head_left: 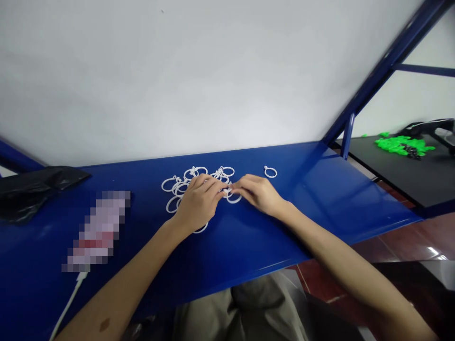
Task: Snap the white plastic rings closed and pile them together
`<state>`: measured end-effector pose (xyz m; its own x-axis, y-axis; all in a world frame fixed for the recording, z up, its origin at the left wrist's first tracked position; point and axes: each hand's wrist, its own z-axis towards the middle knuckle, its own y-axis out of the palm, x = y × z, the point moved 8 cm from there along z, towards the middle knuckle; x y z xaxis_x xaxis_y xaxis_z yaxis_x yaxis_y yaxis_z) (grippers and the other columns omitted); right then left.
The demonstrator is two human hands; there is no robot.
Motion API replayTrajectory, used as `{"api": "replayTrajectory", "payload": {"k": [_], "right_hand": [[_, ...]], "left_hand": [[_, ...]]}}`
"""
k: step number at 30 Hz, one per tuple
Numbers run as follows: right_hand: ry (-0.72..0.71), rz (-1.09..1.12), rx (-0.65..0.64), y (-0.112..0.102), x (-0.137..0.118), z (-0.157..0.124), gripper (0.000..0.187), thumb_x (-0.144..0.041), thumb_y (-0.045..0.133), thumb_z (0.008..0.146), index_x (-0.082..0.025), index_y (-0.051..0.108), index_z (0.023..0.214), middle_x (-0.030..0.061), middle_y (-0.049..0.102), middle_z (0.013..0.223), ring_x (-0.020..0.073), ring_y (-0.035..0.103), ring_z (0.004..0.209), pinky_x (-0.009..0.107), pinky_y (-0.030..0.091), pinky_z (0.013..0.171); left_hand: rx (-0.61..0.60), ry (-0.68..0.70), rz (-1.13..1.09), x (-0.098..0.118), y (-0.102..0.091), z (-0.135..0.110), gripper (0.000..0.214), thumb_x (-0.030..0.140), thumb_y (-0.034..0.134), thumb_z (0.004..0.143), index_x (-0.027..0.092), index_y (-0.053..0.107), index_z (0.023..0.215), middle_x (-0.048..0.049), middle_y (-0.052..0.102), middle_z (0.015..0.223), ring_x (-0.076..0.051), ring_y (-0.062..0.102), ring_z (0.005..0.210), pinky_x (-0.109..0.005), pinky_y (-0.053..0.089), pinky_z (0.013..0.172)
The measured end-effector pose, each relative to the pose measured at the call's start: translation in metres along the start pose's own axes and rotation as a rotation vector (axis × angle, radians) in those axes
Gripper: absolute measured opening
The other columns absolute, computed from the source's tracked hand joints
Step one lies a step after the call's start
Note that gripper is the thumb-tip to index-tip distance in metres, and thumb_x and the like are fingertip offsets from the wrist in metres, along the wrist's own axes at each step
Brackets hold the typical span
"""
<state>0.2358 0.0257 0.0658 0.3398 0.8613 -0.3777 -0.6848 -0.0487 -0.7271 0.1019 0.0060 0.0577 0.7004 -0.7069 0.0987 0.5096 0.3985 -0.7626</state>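
White ring [233,202] right of the pile [177,180] — left hand [201,199] and right hand [261,194] are pinching its small end [227,191], apparently working it; next is likely calling for steadiness.

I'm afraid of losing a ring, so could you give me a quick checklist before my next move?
1. White ring at the fingers of both the left hand and right hand: ok.
2. Its small end undamaged: cannot tell; the fingers partly cover it.
3. Lone ring on the blue table: ok, just beyond the right hand.
4. Whole pile of rings visible: not ok; the left hand hides part.
5. White cable apart from the rings: ok.
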Motion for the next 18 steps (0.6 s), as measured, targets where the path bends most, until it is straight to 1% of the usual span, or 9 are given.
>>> {"api": "replayTrajectory", "payload": {"k": [3,6,7,9,11,13,15,16,18], "right_hand": [[0.12,-0.1,0.18,-0.025,0.026,-0.002,0.02,-0.029,0.053,0.102,-0.019,0.07,0.105,0.0081,0.071,0.099,0.0179,0.066,0.088,0.031,0.053,0.079],[0.358,-0.296,0.321,-0.055,0.068,-0.016,0.02,-0.028,0.057,0.099,-0.019,0.075,0.102,0.0086,0.069,0.097,0.0185,0.065,0.081,0.032,0.052,0.075],[0.456,-0.357,0.322,-0.062,0.084,-0.023,0.019,-0.027,0.058,0.097,-0.019,0.076,0.101,0.0082,0.068,0.095,0.0185,0.064,0.077,0.033,0.051,0.074],[0.635,-0.432,0.277,-0.072,0.112,-0.038,0.018,-0.023,0.06,0.094,-0.02,0.076,0.102,0.0076,0.069,0.093,0.0185,0.062,0.074,0.034,0.05,0.074],[0.754,-0.476,0.226,-0.077,0.132,-0.05,0.02,-0.021,0.062,0.091,-0.02,0.075,0.105,0.0079,0.07,0.094,0.0203,0.062,0.079,0.035,0.05,0.078],[0.81,-0.514,0.203,-0.079,0.141,-0.056,0.02,-0.022,0.063,0.09,-0.019,0.075,0.106,0.0096,0.071,0.095,0.0241,0.062,0.088,0.037,0.05,0.082],[0.803,-0.554,0.214,-0.079,0.14,-0.057,0.019,-0.025,0.064,0.09,-0.018,0.074,0.104,0.0124,0.07,0.098,0.0283,0.059,0.096,0.041,0.05,0.083],[0.774,-0.566,0.235,-0.078,0.136,-0.054,0.019,-0.026,0.064,0.09,-0.017,0.074,0.103,0.0136,0.07,0.099,0.0297,0.057,0.099,0.042,0.05,0.084],[0.666,-0.547,0.292,-0.075,0.121,-0.044,0.018,-0.028,0.062,0.092,-0.018,0.074,0.101,0.0142,0.07,0.1,0.0299,0.056,0.099,0.044,0.049,0.085]], "left_hand": [[-0.074,-0.022,0.033,-0.004,0.008,-0.002,0.016,0.028,0.06,0.096,0.018,0.069,0.105,-0.0096,0.07,0.109,-0.029,0.055,0.106,-0.048,0.046,0.094],[-0.115,-0.008,0.028,-0.006,0.014,-0.005,0.011,0.023,0.061,0.094,0.018,0.07,0.096,-0.0099,0.069,0.11,-0.029,0.055,0.108,-0.049,0.047,0.094],[-0.117,-0.006,0.014,-0.006,0.015,-0.006,0.011,0.021,0.059,0.094,0.019,0.07,0.093,-0.0092,0.069,0.109,-0.029,0.055,0.107,-0.049,0.048,0.093],[-0.103,0.0,-0.012,-0.006,0.013,-0.006,0.014,0.018,0.057,0.094,0.02,0.07,0.089,-0.0078,0.07,0.106,-0.027,0.056,0.105,-0.049,0.048,0.093],[-0.071,0.012,-0.026,-0.004,0.008,-0.004,0.013,0.018,0.057,0.094,0.02,0.069,0.088,-0.0069,0.07,0.104,-0.026,0.057,0.104,-0.047,0.048,0.092],[-0.03,0.023,-0.031,-0.003,0.002,-0.002,0.011,0.017,0.058,0.094,0.02,0.068,0.089,-0.0062,0.071,0.102,-0.025,0.058,0.102,-0.046,0.048,0.092],[0.009,0.029,-0.038,-0.001,-0.004,0.0,0.01,0.015,0.059,0.093,0.02,0.067,0.09,-0.0051,0.071,0.1,-0.023,0.059,0.1,-0.044,0.048,0.092],[0.024,0.033,-0.044,0.0,-0.007,0.001,0.009,0.015,0.06,0.093,0.02,0.067,0.09,-0.0044,0.071,0.098,-0.023,0.059,0.1,-0.043,0.048,0.092],[0.051,0.044,-0.052,0.003,-0.011,0.002,0.009,0.015,0.061,0.092,0.021,0.066,0.09,-0.003,0.071,0.094,-0.022,0.059,0.096,-0.042,0.048,0.09]]}}
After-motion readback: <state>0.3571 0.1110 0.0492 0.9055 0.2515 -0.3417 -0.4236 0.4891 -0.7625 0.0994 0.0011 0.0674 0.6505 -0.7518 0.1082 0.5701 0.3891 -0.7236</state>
